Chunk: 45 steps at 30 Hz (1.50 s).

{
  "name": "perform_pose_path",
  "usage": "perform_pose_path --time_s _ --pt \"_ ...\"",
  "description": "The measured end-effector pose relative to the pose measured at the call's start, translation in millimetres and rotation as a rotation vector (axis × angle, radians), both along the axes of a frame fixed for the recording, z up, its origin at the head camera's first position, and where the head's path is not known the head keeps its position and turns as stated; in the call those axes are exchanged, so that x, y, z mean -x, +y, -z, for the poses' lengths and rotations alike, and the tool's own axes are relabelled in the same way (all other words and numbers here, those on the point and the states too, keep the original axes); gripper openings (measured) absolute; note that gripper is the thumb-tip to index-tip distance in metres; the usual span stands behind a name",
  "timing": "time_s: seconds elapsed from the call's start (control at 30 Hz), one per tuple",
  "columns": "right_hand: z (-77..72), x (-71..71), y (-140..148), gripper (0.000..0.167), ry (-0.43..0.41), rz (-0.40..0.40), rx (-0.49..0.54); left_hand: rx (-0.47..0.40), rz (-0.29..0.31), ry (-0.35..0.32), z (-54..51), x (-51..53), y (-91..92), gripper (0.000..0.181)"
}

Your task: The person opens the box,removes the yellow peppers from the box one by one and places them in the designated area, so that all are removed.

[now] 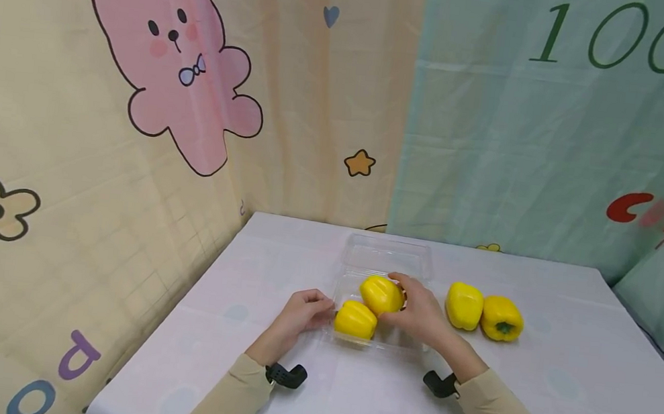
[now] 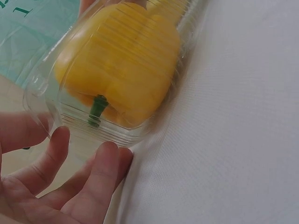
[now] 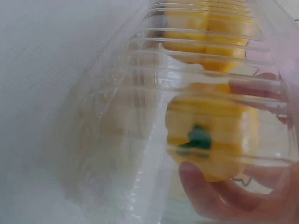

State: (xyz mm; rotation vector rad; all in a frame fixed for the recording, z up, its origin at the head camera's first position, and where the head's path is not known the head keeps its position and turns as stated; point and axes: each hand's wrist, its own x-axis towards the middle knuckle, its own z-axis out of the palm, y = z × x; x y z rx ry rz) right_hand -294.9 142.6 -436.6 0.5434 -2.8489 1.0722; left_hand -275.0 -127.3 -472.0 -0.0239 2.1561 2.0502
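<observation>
The right hand [image 1: 421, 315] holds a yellow pepper [image 1: 380, 294] between thumb and fingers, in or just above the clear box [image 1: 402, 340], on the far side of a second pepper [image 1: 354, 320] that lies inside at the left. The left hand [image 1: 300, 313] touches the box's left end with bent fingers; I cannot tell if it grips. A third pepper [image 1: 464, 306] and a fourth pepper [image 1: 503, 315] sit together on the white table [image 1: 536, 404], right of the box.

A pink cartoon animal [image 1: 167, 65] (bow-tied) adorns the cream cloth [image 1: 300, 109].
</observation>
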Motion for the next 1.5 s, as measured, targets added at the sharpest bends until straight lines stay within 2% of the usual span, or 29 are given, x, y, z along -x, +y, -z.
perform_pose_path --time_s 0.4,0.83,1.17,1.5 --pt "-11.2 -6.3 3.0 0.078 0.054 -0.005 0.028 -0.003 -0.005 -0.002 -1.8 0.1 2.6 0.017" --pt "-20.2 -15.5 9.9 0.076 0.079 -0.009 0.104 0.017 -0.009 -0.01 4.9 2.7 1.8 0.02" --pt "-27.3 -22.9 13.0 0.076 0.119 0.017 0.112 0.023 -0.003 -0.008 2.2 1.5 0.7 0.022" --pt "-33.9 -28.4 17.4 0.077 0.128 0.026 0.124 0.035 -0.001 0.006 4.1 1.5 -1.0 0.024"
